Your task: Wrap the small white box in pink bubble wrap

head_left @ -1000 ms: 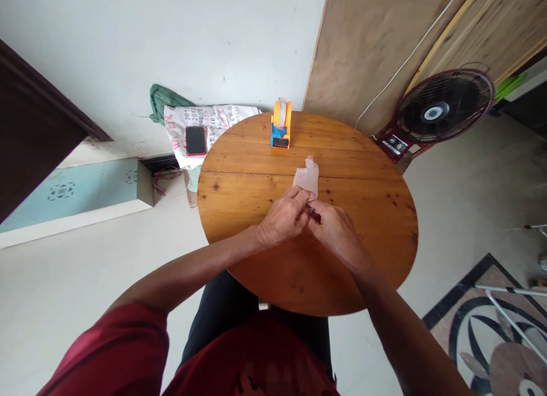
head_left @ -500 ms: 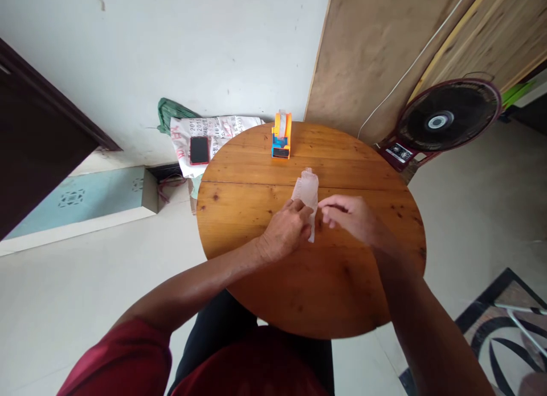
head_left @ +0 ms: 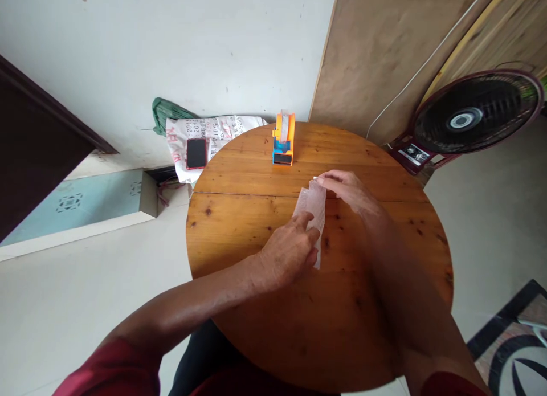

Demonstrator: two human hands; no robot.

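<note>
A strip of translucent bubble wrap (head_left: 315, 201) lies lengthwise on the round wooden table (head_left: 239, 219). My left hand (head_left: 294, 245) rests over its near half, fingers curled and gripping it; part of the wrap is hidden under them. At the far end, my right hand (head_left: 344, 188) pinches the wrap's edge between thumb and fingers, where a small whitish bit shows at the fingertips. Beyond the wrap stands an orange and blue tape dispenser (head_left: 284, 138) with a roll of clear tape, apart from both hands.
A phone (head_left: 196, 153) in a red case lies on a printed white sack (head_left: 231, 128) left of the table. Beside the sack is a green bag (head_left: 168, 114). A dark fan (head_left: 465, 119) stands at the right. The wall (head_left: 205, 48) rises behind.
My right hand has moved from beside the wrap's middle to its far end and now pinches there. My left hand stays on the wrap. The view has shifted slightly.
</note>
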